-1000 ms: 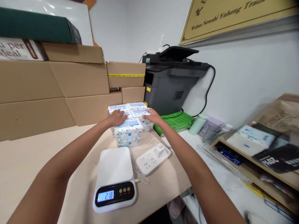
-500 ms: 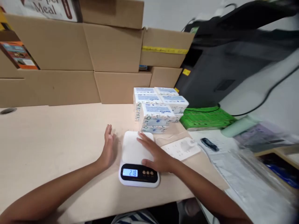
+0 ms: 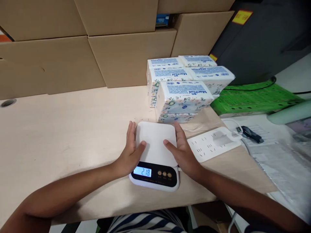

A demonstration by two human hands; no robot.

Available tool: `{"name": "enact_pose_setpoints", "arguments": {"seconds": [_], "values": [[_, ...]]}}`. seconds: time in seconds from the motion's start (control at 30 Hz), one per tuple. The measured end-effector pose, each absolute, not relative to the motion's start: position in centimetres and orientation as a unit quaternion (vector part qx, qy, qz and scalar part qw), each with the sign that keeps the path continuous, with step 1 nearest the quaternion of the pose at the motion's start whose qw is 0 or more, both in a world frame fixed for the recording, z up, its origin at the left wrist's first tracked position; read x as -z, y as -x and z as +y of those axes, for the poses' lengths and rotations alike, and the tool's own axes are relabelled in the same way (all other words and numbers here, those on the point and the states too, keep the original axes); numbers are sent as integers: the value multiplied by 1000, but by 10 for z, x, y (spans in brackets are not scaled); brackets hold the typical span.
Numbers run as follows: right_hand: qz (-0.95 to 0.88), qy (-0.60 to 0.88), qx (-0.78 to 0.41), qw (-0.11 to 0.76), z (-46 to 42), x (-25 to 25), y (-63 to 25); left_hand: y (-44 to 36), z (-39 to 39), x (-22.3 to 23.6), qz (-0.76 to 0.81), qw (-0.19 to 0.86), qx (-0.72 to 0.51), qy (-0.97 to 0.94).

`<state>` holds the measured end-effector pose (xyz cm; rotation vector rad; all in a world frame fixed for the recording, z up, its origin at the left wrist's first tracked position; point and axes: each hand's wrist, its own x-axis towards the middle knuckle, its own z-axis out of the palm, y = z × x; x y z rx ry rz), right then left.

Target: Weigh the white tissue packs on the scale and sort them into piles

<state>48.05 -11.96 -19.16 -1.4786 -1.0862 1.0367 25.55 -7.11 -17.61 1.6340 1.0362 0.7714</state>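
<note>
A white digital scale [image 3: 155,142] lies on the table near its front edge, its lit display [image 3: 143,171] reading 2.18. My left hand [image 3: 131,153] grips the scale's left side, fingers along the edge and thumb over the white platform. On the opposite side, my right hand [image 3: 185,152] grips it the same way, thumb on top. Nothing rests on the platform. Right behind the scale stands a stack of tissue packs [image 3: 184,92] with blue and floral print.
A white power strip [image 3: 206,145] with a plug lies right of the scale, a dark cable bundle [image 3: 251,134] beyond it. Green packs [image 3: 247,97] sit at the right by a dark machine [image 3: 262,42]. Cardboard boxes [image 3: 131,58] line the back of the table [image 3: 60,136].
My left hand has come in from beside the scale to its left side. My right hand has shifted from the platform to the right edge. The view has moved closer and lower.
</note>
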Motion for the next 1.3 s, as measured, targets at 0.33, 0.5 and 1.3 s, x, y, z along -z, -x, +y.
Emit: {"name": "enact_pose_setpoints", "arguments": {"seconds": [0.33, 0.5, 1.3], "values": [[-505, 649, -341, 456, -125, 173, -482, -254, -63, 160, 422, 471, -216, -743], [-512, 644, -343, 454, -125, 174, -484, -253, -62, 157, 425, 482, -206, -738], [-516, 629, -354, 460, -126, 177, -490, -254, -64, 158, 408, 525, -247, -705]]}}
